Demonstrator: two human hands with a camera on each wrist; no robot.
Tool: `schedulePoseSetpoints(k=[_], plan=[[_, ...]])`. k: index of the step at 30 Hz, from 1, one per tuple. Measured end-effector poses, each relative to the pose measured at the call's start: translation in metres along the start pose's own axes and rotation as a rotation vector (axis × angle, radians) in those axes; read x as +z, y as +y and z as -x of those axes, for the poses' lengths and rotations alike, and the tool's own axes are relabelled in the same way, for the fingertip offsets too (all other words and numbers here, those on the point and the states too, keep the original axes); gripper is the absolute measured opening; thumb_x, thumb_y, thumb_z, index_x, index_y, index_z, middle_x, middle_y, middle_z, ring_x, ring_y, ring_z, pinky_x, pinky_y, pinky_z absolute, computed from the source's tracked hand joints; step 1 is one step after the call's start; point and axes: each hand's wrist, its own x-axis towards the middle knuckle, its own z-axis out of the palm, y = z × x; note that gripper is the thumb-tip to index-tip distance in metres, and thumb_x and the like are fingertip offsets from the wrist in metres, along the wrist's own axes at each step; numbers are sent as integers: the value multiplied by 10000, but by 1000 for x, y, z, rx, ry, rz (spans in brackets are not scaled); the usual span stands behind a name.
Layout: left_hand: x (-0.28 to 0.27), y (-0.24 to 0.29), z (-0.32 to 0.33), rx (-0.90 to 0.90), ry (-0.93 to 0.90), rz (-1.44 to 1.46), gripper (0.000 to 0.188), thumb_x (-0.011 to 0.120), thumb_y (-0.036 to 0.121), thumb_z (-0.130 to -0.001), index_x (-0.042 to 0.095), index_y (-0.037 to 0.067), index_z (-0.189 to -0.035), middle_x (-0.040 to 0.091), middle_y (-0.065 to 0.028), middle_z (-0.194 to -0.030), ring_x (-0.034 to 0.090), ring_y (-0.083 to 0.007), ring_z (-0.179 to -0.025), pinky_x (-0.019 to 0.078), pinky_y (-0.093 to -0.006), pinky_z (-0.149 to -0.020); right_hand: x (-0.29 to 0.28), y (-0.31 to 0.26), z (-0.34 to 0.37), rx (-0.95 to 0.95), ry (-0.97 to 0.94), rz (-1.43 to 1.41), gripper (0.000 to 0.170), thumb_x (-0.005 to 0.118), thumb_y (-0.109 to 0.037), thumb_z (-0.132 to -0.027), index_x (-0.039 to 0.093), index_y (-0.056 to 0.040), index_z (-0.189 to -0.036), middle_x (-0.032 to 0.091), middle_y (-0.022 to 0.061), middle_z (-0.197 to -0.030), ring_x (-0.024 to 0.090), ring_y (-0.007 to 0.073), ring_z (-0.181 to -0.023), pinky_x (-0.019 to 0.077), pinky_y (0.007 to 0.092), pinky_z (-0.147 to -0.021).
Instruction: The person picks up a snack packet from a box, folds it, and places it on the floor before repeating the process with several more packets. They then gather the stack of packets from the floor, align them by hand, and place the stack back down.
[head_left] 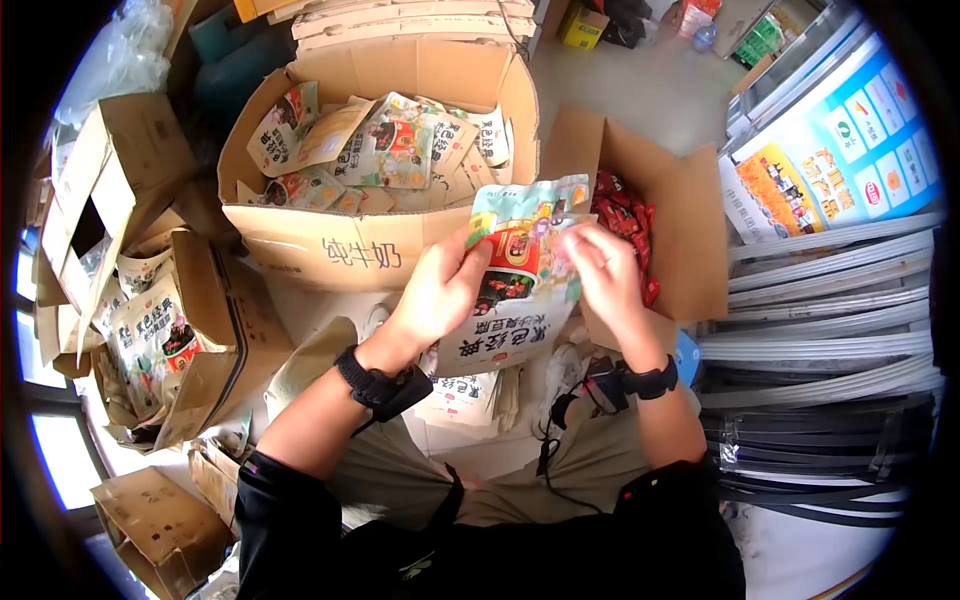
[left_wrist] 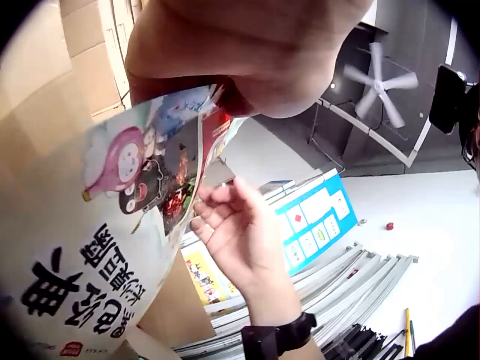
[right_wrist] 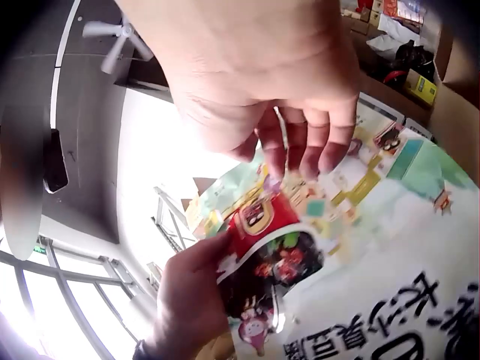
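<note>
A printed food pouch (head_left: 510, 290) with a red label, a food picture and black characters hangs in front of the person's body. The left hand (head_left: 440, 290) grips one side edge, its thumb across the printed front. At the opposite side is the right hand (head_left: 605, 275), fingers loosely bent and fingertips right at the pouch's surface. In the right wrist view, the right fingers (right_wrist: 296, 142) point down over the colourful part of the print. More flat pouches (head_left: 455, 400) lie stacked on the floor below, between the feet.
A large carton (head_left: 330, 225) full of similar pouches stands ahead. Right of it, an open carton (head_left: 690, 220) holds red packets (head_left: 625, 220). Another carton (head_left: 220, 320) with pouches is at left. Bundled pale strips (head_left: 830, 300) and a blue printed board (head_left: 840, 150) occupy the right.
</note>
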Motion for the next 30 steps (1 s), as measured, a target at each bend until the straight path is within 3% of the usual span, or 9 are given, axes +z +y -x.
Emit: schedulePoseSetpoints(k=[1,5,8,14,18,22,24,28,30], plan=[[-1,6,3,-35,-27,95,275,416,152,-993,560,-46,-1118,671,-93,-852,587,-106,-828,484,-312,-764,-9,7,-4,70,28,64,193,605,-160,-940,636,30,-928,640,31,-835,591,73,-749,471,229,-663],[-8,2,5,-169,-70,443,315,431,163,-1013,551,-27,-1233,654,-72,-1119,613,-114,-978,482,-263,-884,-32,21,-13,216,96,10,267,657,-210,-910,577,0,-1054,648,58,-937,597,97,-884,461,240,-780],[-11,-2,2,-225,-36,574,321,434,160,-1009,548,-28,-1242,651,-85,-1139,619,-130,-992,481,-268,-894,-36,15,-11,395,12,-274,323,630,-138,-918,542,4,-1194,661,106,-1053,621,132,-966,485,259,-815],[-16,-2,-3,-379,-27,612,324,477,146,-955,597,-67,-1167,674,-106,-1070,630,-137,-930,491,-260,-839,-38,17,-4,348,-37,-288,520,583,-20,-915,368,11,-1387,661,144,-1068,646,141,-915,531,267,-766],[-25,2,-4,-423,-74,338,348,520,160,-920,615,-77,-1156,678,-124,-1093,625,-161,-966,475,-277,-870,-40,15,-2,268,-103,-183,561,582,-6,-908,340,6,-1413,666,153,-1087,650,151,-946,541,284,-771],[-41,-13,-16,-406,-211,-409,458,551,282,-847,612,-78,-1125,664,-246,-1056,642,-293,-992,468,-346,-883,-50,21,1,356,-267,114,291,595,-27,-909,532,36,-1186,697,92,-992,651,101,-803,532,234,-653],[-50,-11,-17,-475,-332,-498,454,539,294,-848,617,-66,-1113,662,-249,-1058,634,-346,-1018,467,-388,-906,-42,25,7,374,-296,120,231,601,-30,-908,575,58,-1120,705,85,-959,642,90,-739,521,218,-599],[-56,-30,-10,-391,-172,-730,426,513,308,-860,612,-47,-1072,667,-230,-1046,637,-360,-1015,473,-430,-909,-8,69,36,464,-250,-30,284,616,-61,-912,583,49,-1172,692,112,-989,656,127,-762,548,239,-597],[-54,-12,-7,-448,-102,-1053,398,498,323,-869,599,-14,-1056,670,-210,-1032,643,-359,-999,480,-455,-905,17,104,57,525,-302,-20,317,612,-5,-892,566,56,-1200,690,128,-1000,668,159,-783,570,275,-575]])
